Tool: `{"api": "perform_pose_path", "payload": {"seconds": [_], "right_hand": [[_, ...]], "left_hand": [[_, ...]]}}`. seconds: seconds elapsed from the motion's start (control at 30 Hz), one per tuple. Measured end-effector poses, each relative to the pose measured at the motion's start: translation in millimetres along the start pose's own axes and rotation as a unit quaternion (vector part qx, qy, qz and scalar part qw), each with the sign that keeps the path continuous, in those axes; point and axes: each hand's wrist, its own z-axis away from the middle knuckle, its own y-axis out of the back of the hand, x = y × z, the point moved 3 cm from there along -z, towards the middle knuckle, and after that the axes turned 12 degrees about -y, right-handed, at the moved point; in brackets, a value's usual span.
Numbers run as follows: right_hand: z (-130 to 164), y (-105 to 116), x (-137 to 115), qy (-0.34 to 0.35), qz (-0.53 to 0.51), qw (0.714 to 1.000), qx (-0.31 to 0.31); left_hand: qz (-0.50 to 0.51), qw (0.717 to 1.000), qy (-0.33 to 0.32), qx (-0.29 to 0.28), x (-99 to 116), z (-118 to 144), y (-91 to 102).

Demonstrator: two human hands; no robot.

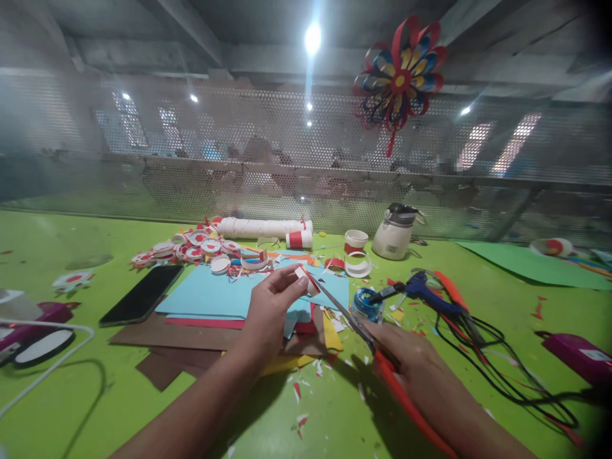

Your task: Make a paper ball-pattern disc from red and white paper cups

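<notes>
My left hand [272, 301] pinches a small red-and-white paper piece [312, 285] between thumb and fingers, above a stack of light blue paper sheets [205, 293]. My right hand [406, 350] is wrapped round red-handled scissors [396, 382]. Their blades reach up and left, with the tips right by the paper piece; whether they touch it I cannot tell. Red and brown sheets [157, 333] lie beneath the blue ones. Just beyond my right hand stands a small blue jar [367, 307], and the nozzle of a blue-and-orange glue gun [430, 294] rests over it.
Several round red-and-white paper pieces [198, 239] are heaped at the back left, near a white roll [262, 227]. A black phone [142, 294] lies left. Paper cups [356, 242] and a jug [394, 237] stand behind. A cable [530, 382] loops at right. Scraps litter the green table [268, 414].
</notes>
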Motion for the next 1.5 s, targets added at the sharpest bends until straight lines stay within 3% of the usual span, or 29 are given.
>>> {"api": "perform_pose_path", "payload": {"seconds": [0.33,0.97,1.5], "right_hand": [[-1.0,-6.1,7.9,-0.019,0.056,0.998,-0.003],[1.4,-5.4,7.6,-0.012,0.088,0.996,0.014],[2.2,-3.7,3.2,-0.014,0.055,0.998,0.015]], "left_hand": [[-0.045,0.999,0.005,0.001,-3.1,-0.3,2.5],[-0.016,1.000,0.008,0.007,-0.9,1.2,0.6],[-0.005,1.000,0.009,0.012,0.5,1.5,-1.6]]}}
